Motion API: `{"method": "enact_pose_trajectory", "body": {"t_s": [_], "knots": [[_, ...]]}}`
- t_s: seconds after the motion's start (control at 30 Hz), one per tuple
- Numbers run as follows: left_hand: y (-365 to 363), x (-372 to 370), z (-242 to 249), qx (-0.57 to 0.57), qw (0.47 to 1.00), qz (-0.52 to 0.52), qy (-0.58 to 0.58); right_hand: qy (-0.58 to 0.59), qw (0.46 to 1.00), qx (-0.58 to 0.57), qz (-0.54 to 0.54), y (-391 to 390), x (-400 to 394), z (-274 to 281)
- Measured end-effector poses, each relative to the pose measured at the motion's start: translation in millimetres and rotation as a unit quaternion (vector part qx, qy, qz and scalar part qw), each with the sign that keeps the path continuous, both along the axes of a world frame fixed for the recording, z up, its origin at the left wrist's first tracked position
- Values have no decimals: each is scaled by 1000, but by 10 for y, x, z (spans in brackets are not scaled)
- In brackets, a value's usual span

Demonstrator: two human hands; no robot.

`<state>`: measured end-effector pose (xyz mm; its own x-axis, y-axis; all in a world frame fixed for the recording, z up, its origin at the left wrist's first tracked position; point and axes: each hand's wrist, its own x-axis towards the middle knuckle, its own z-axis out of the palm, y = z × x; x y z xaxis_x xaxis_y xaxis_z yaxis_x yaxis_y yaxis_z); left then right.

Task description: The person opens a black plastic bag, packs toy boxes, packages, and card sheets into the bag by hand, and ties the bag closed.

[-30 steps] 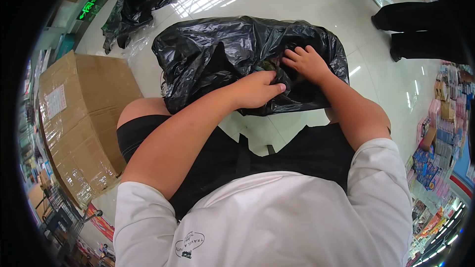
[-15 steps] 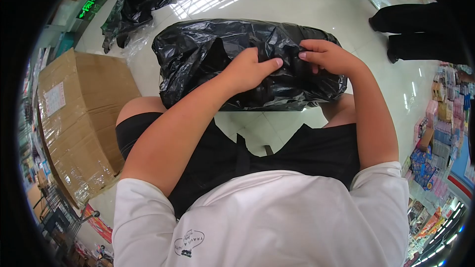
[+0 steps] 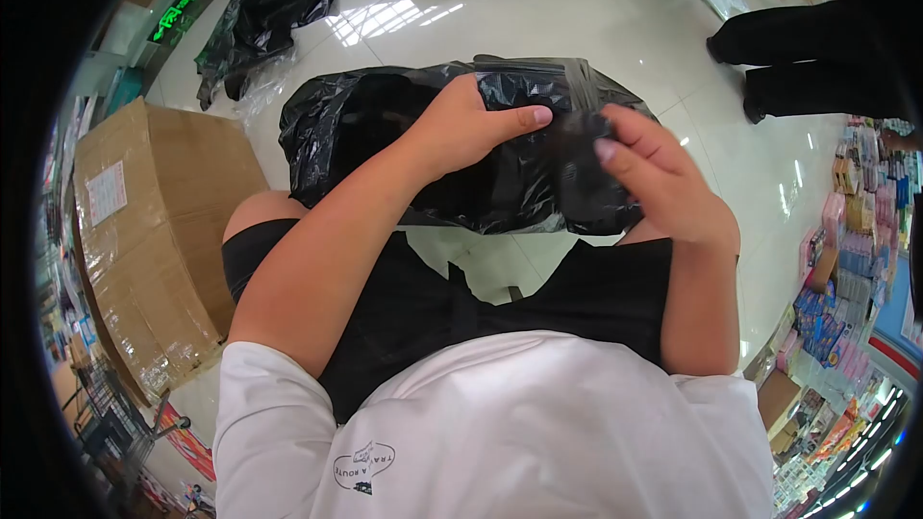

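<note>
A bulky bundle in a black plastic bag [image 3: 356, 139] lies across in front of my knees, its surface creased and shiny. My left hand [image 3: 471, 135] is closed on the plastic near the middle, its thumb pointing right and the other fingers mostly hidden. Pinched between the thumb and fingers of my right hand [image 3: 663, 173] is a part of the same plastic, pulled up at the bundle's right side. That bit is smeared by motion. Thin, partly see-through plastic shows along the far edge between the hands. What is inside the bundle is hidden.
A large taped cardboard box [image 3: 163, 231] stands at my left. Farther off on the shiny floor lies crumpled black plastic [image 3: 269, 19]. A person in black trousers [image 3: 808, 58] stands at the upper right. Shelves with packaged goods [image 3: 846, 250] line the right side.
My right hand has drawn back toward me with plastic in its fingers. The plastic at the bundle's right half has been pulled and shifted, while my left hand has moved only slightly.
</note>
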<state>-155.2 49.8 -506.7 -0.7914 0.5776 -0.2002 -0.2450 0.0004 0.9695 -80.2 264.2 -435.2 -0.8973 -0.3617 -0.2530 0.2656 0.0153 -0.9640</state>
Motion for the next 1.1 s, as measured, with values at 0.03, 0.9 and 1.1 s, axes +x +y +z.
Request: {"method": "enact_pose_trajectory", "body": {"t_s": [0.03, 0.9, 1.1], "knots": [[-6, -8, 21, -2, 1000, -2, 2, 2, 1000, -2, -2, -18, -4, -57], [150, -11, -167, 37, 999, 24, 23, 293, 895, 317, -115, -182, -366, -727], [125, -80, -270, -53, 977, 71, 193, 147, 967, 169, -125, -216, -467, -920]]}}
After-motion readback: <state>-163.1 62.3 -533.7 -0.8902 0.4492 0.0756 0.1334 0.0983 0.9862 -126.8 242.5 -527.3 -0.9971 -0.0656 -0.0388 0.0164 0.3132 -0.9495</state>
